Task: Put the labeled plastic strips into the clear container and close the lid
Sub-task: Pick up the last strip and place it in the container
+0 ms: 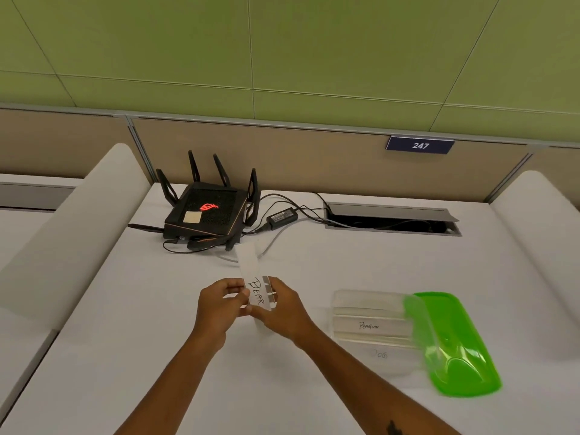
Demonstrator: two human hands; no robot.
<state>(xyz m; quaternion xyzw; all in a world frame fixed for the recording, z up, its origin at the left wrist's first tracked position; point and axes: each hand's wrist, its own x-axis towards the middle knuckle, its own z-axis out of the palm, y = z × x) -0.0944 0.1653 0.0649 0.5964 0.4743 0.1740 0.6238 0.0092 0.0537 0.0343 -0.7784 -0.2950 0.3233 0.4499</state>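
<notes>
Both hands hold a bundle of clear plastic strips upright above the middle of the white table. The front strip [255, 288] carries a white label reading "BEAR". My left hand [221, 304] pinches its left edge and my right hand [282, 306] grips its right edge. To the right stands the clear container [373, 309], open, with strips inside; one strip [370, 325] reads "PENGUIN", another [381, 354] seems to read "DOG". The green lid [455, 343] lies tilted against the container's right side.
A black router [205, 211] with antennas sits at the back left, with a power brick [282, 217] and cables running into a cable hatch [392, 219]. White padded dividers flank the table [157, 340] on both sides.
</notes>
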